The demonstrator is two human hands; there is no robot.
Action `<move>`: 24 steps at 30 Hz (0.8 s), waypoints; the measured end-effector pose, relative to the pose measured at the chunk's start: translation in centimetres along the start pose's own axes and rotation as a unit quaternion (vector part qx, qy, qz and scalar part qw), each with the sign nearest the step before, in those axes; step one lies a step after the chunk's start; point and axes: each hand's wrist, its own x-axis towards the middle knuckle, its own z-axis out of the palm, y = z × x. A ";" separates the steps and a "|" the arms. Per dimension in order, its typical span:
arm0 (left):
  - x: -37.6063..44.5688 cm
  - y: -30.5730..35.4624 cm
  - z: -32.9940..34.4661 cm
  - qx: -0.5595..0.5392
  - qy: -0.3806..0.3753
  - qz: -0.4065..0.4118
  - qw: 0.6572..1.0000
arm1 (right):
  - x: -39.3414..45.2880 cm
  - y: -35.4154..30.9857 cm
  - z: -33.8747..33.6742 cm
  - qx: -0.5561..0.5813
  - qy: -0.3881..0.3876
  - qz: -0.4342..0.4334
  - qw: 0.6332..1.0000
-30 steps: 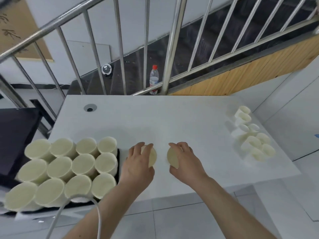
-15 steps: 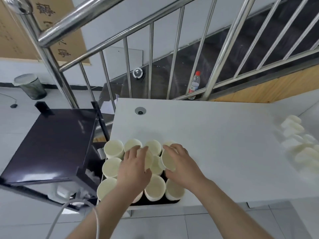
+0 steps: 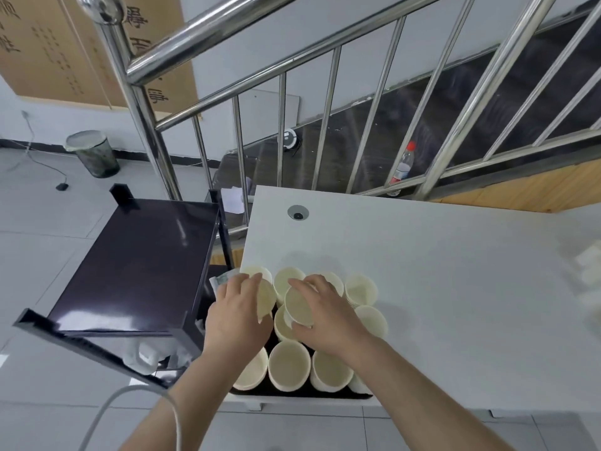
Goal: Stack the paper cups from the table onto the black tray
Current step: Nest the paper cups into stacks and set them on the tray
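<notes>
Showing black tray point(image 3: 292, 392) at the surface point(image 3: 439, 271) edge, bare room beyond the fingers; left hand point(image 3: 239, 315) and right hand point(image 3: 328, 315) each grip a tilted paper cup point(image 3: 297, 309) with curled fingers.

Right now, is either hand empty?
No: the left hand and the right hand each grip a paper cup over the black tray.

We see two bare forearms entering from the lower edge, sleeveless to the frame's limit, ending in the left hand point(image 3: 239, 315) and right hand point(image 3: 328, 317). Neither wrist nor fingers carry a watch, ring or glove. A pale grey cable point(image 3: 130, 397) arcs beside our left forearm.
</notes>
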 end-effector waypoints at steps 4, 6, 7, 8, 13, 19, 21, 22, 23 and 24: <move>-0.1 -0.7 1.0 0.011 -0.032 -0.018 0.999 | 0.7 -0.2 1.1 -0.021 -0.031 -0.006 0.999; -0.1 -1.0 1.5 0.007 -0.041 -0.016 0.999 | 0.8 -0.1 1.6 -0.035 -0.045 -0.009 0.998; -0.1 -1.1 1.8 0.007 -0.046 -0.014 0.999 | 0.9 0.0 1.8 -0.041 -0.049 -0.007 0.998; 0.0 -1.2 1.9 0.008 -0.050 -0.012 0.999 | 1.0 0.1 2.0 -0.044 -0.048 -0.004 0.998; 0.0 -1.3 2.6 0.021 -0.049 -0.012 0.999 | 1.3 0.6 2.4 -0.073 -0.034 0.016 0.997; 0.2 -1.1 3.3 0.029 -0.058 -0.028 0.997 | 1.6 0.9 3.2 -0.118 -0.050 0.037 0.991; 0.2 -1.2 3.3 0.031 -0.058 -0.033 0.997 | 1.7 0.9 3.4 -0.132 -0.051 0.035 0.989; 0.2 -1.2 3.4 0.032 -0.058 -0.034 0.997 | 1.6 0.9 3.5 -0.138 -0.046 0.033 0.989; 0.2 -1.1 3.4 0.034 -0.058 -0.034 0.997 | 1.6 0.9 3.5 -0.143 -0.040 0.032 0.988; 0.2 -1.0 3.3 0.037 -0.058 -0.034 0.997 | 1.5 0.9 3.5 -0.146 -0.033 0.030 0.988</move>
